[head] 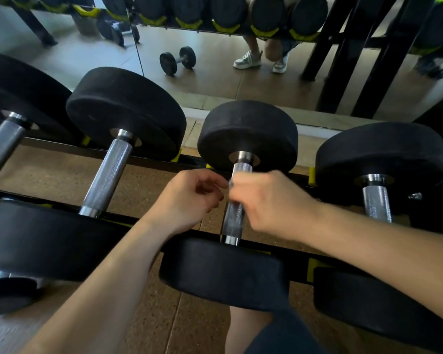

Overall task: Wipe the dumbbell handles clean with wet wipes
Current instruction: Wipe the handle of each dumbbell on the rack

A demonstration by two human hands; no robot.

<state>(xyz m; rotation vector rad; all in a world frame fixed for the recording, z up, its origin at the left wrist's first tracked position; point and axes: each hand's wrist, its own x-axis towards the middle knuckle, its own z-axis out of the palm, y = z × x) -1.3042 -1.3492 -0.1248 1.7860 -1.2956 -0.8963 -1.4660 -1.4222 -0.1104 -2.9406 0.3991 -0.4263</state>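
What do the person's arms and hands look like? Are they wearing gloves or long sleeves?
No gloves and no sleeves in view: the left forearm and right forearm are bare right down to the left hand and right hand. No watch, bracelet or wristband shows on either wrist. A small dark, shiny spot by the right hand's fingers is too blurred to call a ring.

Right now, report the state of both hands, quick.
Left hand: loosely curled beside the dumbbell handle, nothing visible in it.
Right hand: gripping that handle, blurred by motion.
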